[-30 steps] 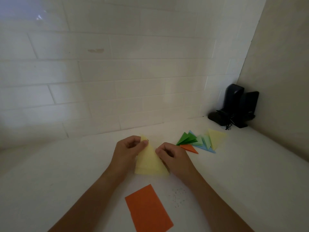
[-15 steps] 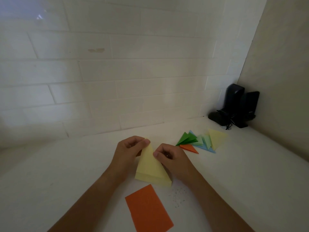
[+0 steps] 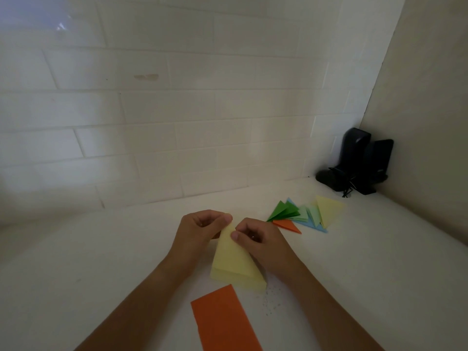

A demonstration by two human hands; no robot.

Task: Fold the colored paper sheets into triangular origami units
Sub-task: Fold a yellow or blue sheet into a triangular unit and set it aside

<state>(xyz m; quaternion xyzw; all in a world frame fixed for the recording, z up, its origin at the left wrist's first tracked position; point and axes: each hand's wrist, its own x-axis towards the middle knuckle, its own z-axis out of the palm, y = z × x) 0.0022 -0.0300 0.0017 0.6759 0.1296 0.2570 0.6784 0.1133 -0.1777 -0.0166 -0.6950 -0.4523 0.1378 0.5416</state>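
Both hands working one yellow paper (image 3: 234, 259) at frame centre, folded into a narrow triangle, apex pointing to 12 o'clock. Left hand (image 3: 200, 231) pinching the apex from 9 o'clock, fingers curled round it. Right hand (image 3: 263, 240) gripping the 3 o'clock edge near the apex, thumb pressing on top. Wide base lying just above the tabletop (image 3: 101, 262); contact unclear. One flat orange sheet (image 3: 225, 323) lying at 6 o'clock, just beside the base. Finished units (image 3: 306, 215) fanning out at 2 o'clock, overlapping: greens, blues, one orange, one yellow; exact count unclear. Two black speakers (image 3: 364, 160) standing in the corner further toward 2 o'clock.
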